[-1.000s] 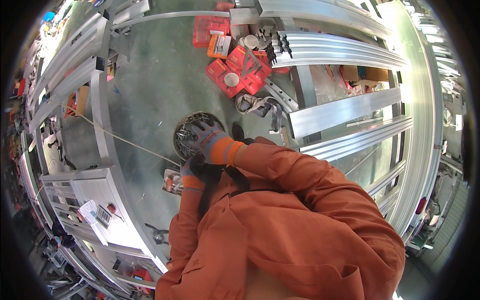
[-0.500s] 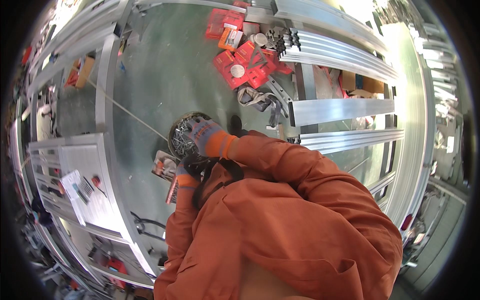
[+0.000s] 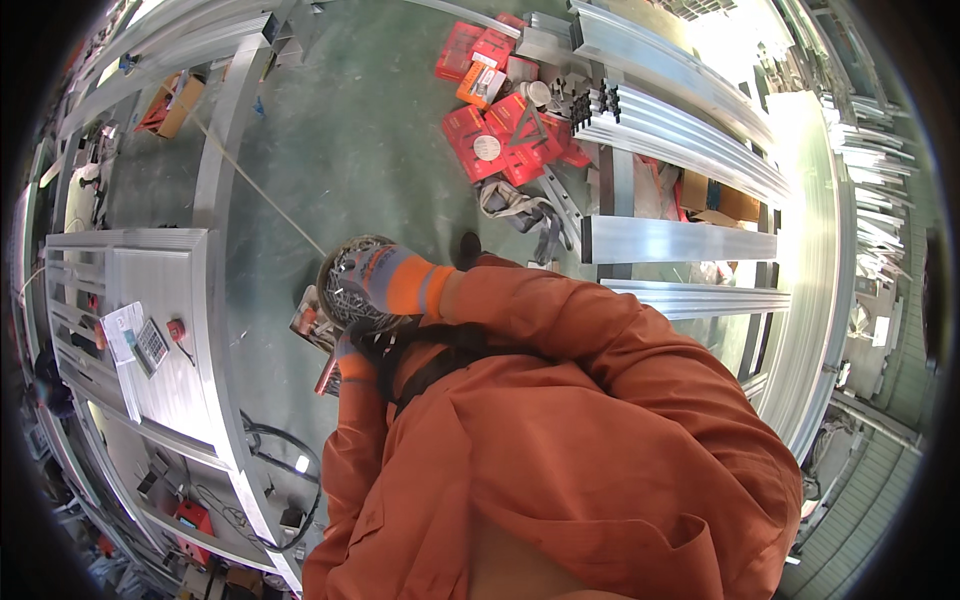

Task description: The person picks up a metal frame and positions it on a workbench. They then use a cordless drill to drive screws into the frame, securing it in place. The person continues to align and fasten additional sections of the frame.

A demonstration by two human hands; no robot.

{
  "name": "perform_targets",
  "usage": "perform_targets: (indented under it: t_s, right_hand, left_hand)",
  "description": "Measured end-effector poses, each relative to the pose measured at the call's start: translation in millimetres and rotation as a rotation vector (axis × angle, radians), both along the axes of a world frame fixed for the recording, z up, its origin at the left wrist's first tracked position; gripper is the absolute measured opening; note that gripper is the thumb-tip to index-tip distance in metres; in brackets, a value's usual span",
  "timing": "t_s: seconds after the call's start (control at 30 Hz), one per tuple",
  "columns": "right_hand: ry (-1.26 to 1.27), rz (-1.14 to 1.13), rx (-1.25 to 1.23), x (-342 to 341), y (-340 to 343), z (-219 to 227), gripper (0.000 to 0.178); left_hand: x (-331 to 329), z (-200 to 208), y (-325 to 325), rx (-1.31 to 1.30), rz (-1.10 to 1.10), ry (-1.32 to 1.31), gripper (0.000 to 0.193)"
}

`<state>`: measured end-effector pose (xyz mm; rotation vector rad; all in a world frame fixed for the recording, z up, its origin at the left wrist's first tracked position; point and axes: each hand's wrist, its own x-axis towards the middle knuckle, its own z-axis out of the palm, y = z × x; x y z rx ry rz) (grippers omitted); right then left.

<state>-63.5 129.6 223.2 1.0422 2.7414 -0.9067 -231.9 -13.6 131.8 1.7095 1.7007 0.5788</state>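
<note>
A round container (image 3: 322, 287) filled with long metal screws or nails (image 3: 347, 300) sits in front of me. My right hand (image 3: 388, 277), in a grey and orange glove, reaches over its near right side with fingertips down among the metal pieces. Those fingertips are hidden, so I cannot see whether they grip any. Close to the container's near edge is my left hand (image 3: 362, 352), gloved in black and orange. Black straps (image 3: 440, 355) at my waist and shadow cover its fingers, and what it holds is unclear. A small open box (image 3: 312, 318) stands left of the container.
Red boxes (image 3: 470, 140) lie on the green floor ahead, beside a grey cloth strap (image 3: 520, 208). Aluminium profiles (image 3: 680, 240) are stacked on the right. To the left, a metal frame with a panel (image 3: 165, 275) carries a calculator (image 3: 150, 347). A black cable (image 3: 285, 430) loops near my left arm.
The view has shifted a little. My right hand has moved from across the container's far rim deeper into the metal pieces. My left hand stays by the near edge.
</note>
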Motion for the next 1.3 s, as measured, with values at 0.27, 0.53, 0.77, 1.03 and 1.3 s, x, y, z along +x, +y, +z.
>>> perform_targets:
  t_s: [0.27,0.53,0.77,1.03,1.3]
  right_hand:
    - [-0.053,-0.136,0.052,78,47,9,0.039]
    - [-0.1,-0.141,-0.085,157,98,-22,0.044]
    - [0.225,-0.352,-0.078,235,159,5,0.037]
    - [0.224,-1.046,-0.224,353,217,-84,0.034]
    - [-0.255,-1.302,-0.403,419,286,-162,0.041]
  left_hand:
    - [51,-12,70,0.009,-0.133,-0.076,0.029]
    - [117,-9,131,-0.114,-0.126,-0.022,0.039]
    - [143,-29,186,-0.033,-0.123,0.112,0.04]
    - [171,-77,295,-0.037,-0.115,0.176,0.028]
    - [182,-199,457,-0.224,-0.265,-0.072,0.027]
